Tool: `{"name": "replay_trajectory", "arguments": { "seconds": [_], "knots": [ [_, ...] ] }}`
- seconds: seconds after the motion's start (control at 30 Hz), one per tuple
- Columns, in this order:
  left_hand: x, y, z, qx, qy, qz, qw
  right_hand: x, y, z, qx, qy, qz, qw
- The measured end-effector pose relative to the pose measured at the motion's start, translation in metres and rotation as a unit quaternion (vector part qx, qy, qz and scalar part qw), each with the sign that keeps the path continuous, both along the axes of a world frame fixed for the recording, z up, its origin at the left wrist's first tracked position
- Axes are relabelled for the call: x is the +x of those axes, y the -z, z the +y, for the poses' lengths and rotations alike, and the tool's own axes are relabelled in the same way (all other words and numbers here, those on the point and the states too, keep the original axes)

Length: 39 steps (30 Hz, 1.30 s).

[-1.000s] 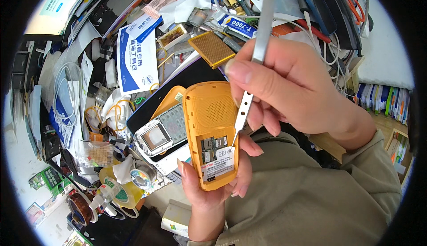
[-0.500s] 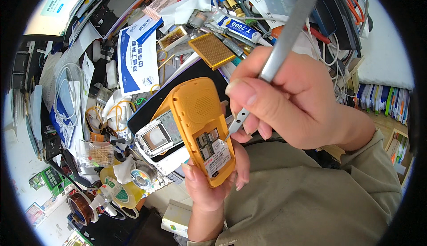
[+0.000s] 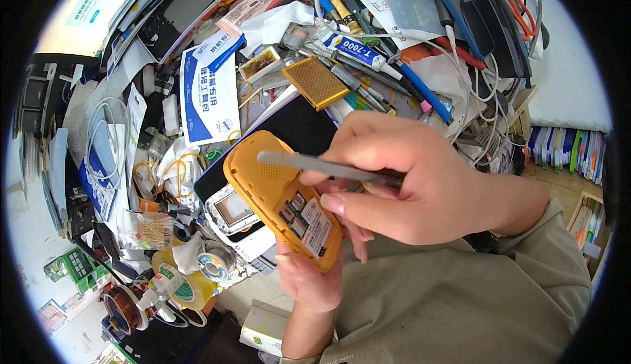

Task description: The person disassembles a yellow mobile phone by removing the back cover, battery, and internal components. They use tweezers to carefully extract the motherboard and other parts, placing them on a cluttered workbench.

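My left hand (image 3: 314, 285) is closed round the lower end of a yellow mobile phone housing (image 3: 246, 160). Its back faces me, with speaker holes near the top and an open battery bay showing metal contacts and a white label (image 3: 315, 232). My right hand (image 3: 407, 180) grips a flat metal pry tool (image 3: 292, 161), whose blunt end lies over the speaker area of the housing. The tool's other end is hidden in my fingers. Right fingertips are close to the housing's right edge; contact is unclear. Behind the housing lies a white phone part (image 3: 230, 211) with a window frame.
A black flat panel (image 3: 299, 126) lies beneath the white part. Beyond it are a gold-patterned block (image 3: 315, 82), a glue tube (image 3: 355, 51), a blue-and-white packet (image 3: 210, 101) and many tools. White cables (image 3: 490, 107) crowd the right; a solder spool (image 3: 213, 265) stands left.
The pry tool has swung from pointing up and right to lying across the housing. My right hand has dropped lower, and the housing has tilted leftward in my left hand.
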State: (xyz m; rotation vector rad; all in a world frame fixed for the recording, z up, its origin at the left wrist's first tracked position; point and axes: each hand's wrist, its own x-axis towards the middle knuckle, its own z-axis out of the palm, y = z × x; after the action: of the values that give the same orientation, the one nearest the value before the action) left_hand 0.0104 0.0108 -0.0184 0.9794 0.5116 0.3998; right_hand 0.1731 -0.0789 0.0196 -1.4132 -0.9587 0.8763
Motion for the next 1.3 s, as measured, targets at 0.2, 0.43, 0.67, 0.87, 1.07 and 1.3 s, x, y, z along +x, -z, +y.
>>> {"name": "replay_trajectory", "arguments": {
  "seconds": [0.2,0.43,0.67,0.87,1.07,1.3],
  "knots": [
    [-0.006,0.006,-0.009,0.082,-0.022,-0.009,0.996,-0.016,0.012,0.004,-0.014,0.036,-0.078,0.996],
    [-0.009,0.012,-0.008,0.106,-0.011,-0.036,0.994,-0.017,0.015,0.003,-0.034,0.049,-0.190,0.980],
    [0.005,0.005,-0.013,0.089,-0.053,0.011,0.995,-0.014,0.019,0.006,-0.048,0.048,-0.207,0.976],
    [-0.003,0.005,-0.009,0.080,-0.040,0.004,0.996,-0.020,0.019,0.006,-0.035,0.060,-0.238,0.969],
    [-0.009,0.006,-0.015,0.053,-0.061,-0.005,0.997,-0.024,0.015,0.005,-0.042,0.050,-0.262,0.963],
    [-0.013,0.010,-0.012,-0.018,-0.078,-0.022,0.997,-0.027,0.022,0.007,0.067,0.090,-0.314,0.943]
  ]
}}
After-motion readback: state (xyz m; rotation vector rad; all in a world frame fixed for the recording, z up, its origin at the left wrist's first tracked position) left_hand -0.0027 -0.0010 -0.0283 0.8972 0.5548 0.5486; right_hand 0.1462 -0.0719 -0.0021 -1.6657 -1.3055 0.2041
